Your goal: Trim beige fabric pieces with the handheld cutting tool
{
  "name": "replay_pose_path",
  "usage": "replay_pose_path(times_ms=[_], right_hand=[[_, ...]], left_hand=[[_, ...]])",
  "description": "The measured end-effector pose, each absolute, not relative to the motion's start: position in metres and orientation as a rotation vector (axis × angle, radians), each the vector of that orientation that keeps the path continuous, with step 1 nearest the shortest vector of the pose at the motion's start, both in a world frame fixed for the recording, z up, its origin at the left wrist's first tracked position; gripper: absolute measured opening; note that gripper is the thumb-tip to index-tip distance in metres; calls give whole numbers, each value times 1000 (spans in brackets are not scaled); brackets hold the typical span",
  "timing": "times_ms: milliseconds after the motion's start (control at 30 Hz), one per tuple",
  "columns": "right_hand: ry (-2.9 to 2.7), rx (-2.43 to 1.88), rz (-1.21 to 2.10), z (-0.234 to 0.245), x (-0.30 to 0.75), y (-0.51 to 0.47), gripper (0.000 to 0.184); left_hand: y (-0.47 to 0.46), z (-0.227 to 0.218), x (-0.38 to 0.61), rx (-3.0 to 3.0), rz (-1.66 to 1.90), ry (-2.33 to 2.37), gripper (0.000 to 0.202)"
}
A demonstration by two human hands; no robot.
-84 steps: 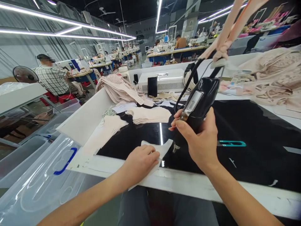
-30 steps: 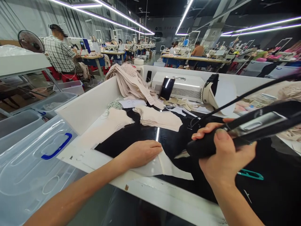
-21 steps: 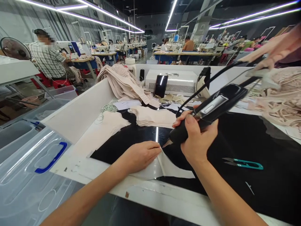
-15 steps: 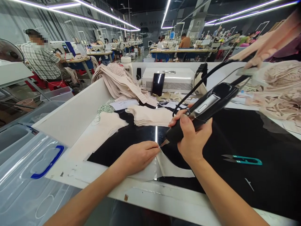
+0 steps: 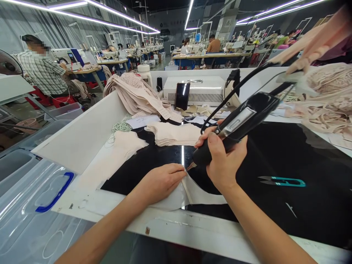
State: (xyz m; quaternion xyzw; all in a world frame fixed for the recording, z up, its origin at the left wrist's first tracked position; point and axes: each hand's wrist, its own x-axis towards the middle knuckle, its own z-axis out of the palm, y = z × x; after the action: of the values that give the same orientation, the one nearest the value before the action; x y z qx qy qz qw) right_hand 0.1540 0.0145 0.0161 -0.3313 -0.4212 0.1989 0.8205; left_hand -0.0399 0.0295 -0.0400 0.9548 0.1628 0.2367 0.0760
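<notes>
My right hand (image 5: pixel 222 161) is closed round a black hand-held cutting tool (image 5: pixel 239 123) with a cable, tilted so that its metal tip points down-left. The tip meets the top edge of a pale fabric piece (image 5: pixel 203 194) lying on the glossy black table top (image 5: pixel 288 154). My left hand (image 5: pixel 162 181) rests on the left part of that piece, fingers together and pressed flat, fingertips right beside the tool tip.
A stack of beige cut pieces (image 5: pixel 173 134) and a larger pale piece (image 5: pixel 121 146) lie further back. Teal thread snips (image 5: pixel 283 181) lie to the right. A white machine (image 5: pixel 195 90), heaped beige garments (image 5: pixel 134 93) and a clear bin lid (image 5: pixel 35 205) surround the table. Other people work behind.
The tool swung from nearly level to tilted, and its tip came down to the fabric edge by my left fingertips. My left hand stayed on the piece.
</notes>
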Motion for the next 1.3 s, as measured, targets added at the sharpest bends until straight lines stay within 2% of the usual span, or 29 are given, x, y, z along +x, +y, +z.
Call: replay_pose_path(times_ms=[167, 433, 667, 933, 1167, 1300], right_hand=[[-894, -694, 426, 19, 156, 9, 40], [-892, -700, 443, 19, 157, -3, 46], [-893, -750, 410, 19, 155, -2, 33], [-840, -771, 395, 28, 166, -18, 54], [-834, -762, 405, 24, 167, -26, 48], [-874, -753, 403, 23, 165, -26, 38]], left_hand=[[30, -40, -40, 2857, 698, 493, 32], [31, -38, -42, 2856, 716, 492, 33], [33, -38, -43, 2850, 695, 507, 34], [39, -29, -43, 3011, 766, 380, 36], [25, -20, -29, 2965, 561, 381, 32], [19, -26, -30, 2935, 511, 435, 31]])
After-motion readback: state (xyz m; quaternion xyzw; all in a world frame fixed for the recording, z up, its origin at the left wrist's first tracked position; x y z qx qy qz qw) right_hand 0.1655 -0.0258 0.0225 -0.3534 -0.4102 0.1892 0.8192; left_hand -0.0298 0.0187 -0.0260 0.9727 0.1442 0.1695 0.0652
